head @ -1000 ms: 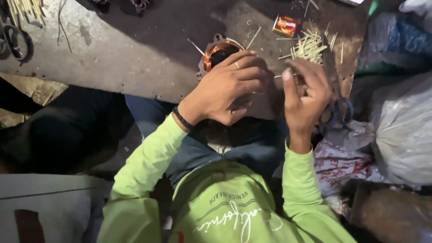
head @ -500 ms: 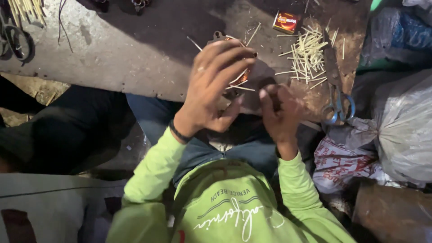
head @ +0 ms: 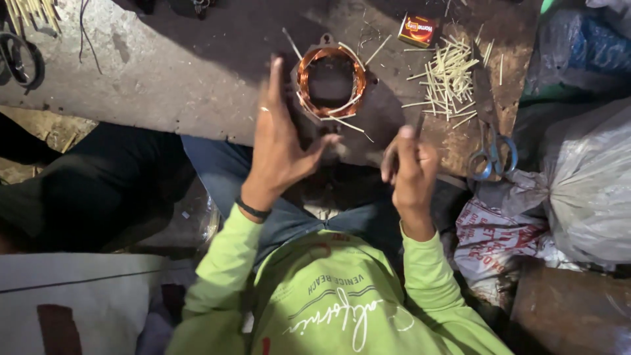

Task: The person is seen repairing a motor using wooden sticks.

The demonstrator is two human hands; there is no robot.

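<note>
- Honestly the lower edge of the copper coil ring [head: 330, 82] is the murky part: it sits in shadow where the left hand [head: 279, 148] overlaps it, so I can't tell if the thumb touches it or just hovers beside it.
- Right hand [head: 411, 167] is curled shut around a thin dark stick-like tool [head: 419, 125]; only its tip pokes out above the fingers, the rest is hidden in the fist.
- Left hand is spread wide, fingers up, gripping nothing.
- Coil ring lies flat on the grey slab [head: 164, 72], opening facing up at the camera, a small tab at its far edge. Pale slivers stick out of it at angles.
- Slab has open room to the left of the ring; to the right it's crowded by a heap of pale sticks [head: 450, 79], a small orange box [head: 419, 28] and scissors [head: 490, 154] near the edge.
- Plastic bags [head: 585, 177] are cut off at the right border.
</note>
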